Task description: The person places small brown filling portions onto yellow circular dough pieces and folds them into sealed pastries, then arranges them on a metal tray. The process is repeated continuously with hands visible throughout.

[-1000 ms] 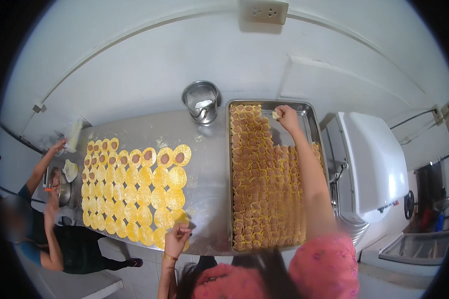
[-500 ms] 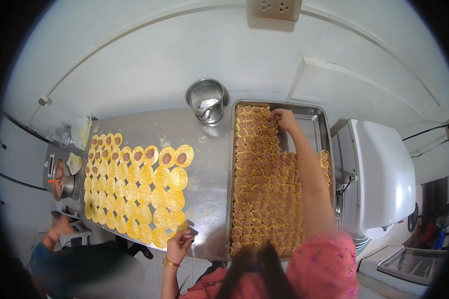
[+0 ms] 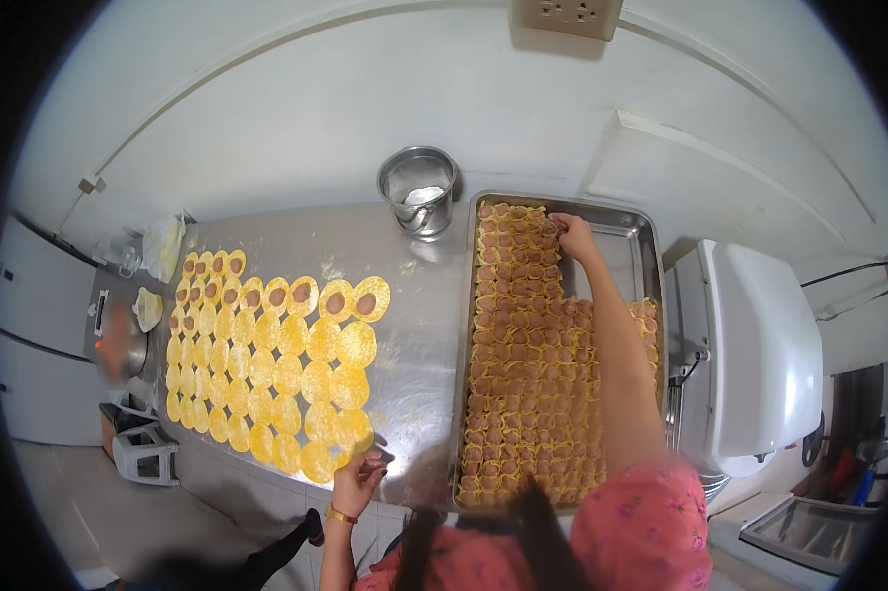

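Observation:
My right hand (image 3: 574, 236) reaches over a large metal tray (image 3: 651, 225) on the right. Its fingers are closed on a small dumpling at the right end of the far row, mostly hidden by the fingertips. Open-topped dumplings (image 3: 523, 340) with brown filling and yellow wrappers pack much of the tray. My left hand (image 3: 359, 480) hangs at the table's near edge, fingers loosely bent and apart, holding nothing I can see. Beside it lie rows of round yellow wrappers (image 3: 318, 382), overlapping on the steel table. Brown filling sits on those in the far rows.
A steel pail (image 3: 426, 221) with white powder stands at the back. On the far left, a metal bowl (image 3: 137, 357) is partly blurred, near a plastic bag (image 3: 161, 252). A white machine (image 3: 749, 345) stands right of the tray. Another person's leg (image 3: 285, 552) shows at lower left.
My right hand stays at the end of the far dumpling row. The whole view has shifted slightly. The other person's arm and body at lower left have moved mostly out of sight.

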Tool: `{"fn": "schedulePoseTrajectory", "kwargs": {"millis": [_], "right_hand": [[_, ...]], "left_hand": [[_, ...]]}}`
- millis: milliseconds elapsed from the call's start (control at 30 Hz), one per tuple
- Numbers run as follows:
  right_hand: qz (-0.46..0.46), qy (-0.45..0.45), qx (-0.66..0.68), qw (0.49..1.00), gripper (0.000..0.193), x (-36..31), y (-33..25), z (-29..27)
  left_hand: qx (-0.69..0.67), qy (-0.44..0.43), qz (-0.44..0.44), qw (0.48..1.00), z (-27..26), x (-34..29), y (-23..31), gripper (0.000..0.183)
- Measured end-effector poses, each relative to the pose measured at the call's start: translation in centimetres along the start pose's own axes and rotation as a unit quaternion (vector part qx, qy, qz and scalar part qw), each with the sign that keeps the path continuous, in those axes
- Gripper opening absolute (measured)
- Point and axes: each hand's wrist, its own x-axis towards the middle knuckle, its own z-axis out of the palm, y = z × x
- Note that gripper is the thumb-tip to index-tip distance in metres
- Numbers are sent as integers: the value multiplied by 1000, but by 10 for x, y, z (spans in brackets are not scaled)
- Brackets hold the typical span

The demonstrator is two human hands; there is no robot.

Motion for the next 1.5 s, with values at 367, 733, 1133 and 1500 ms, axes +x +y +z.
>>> {"fn": "schedulePoseTrajectory", "kwargs": {"millis": [367,733,1133,1500], "right_hand": [[58,-31,121,990,40,-11,-33,11],[53,345,371,861,36,-52,-28,-18],[-84,167,180,966,32,-225,-283,37],[-11,185,44,982,36,-322,-358,83]], "left_hand": [[-18,5,29,999,-15,-5,-10,27],[100,249,18,963,-182,78,-31,19],[221,315,-59,921,-375,359,-74,22],[145,206,-93,963,-376,395,-61,35]]}}
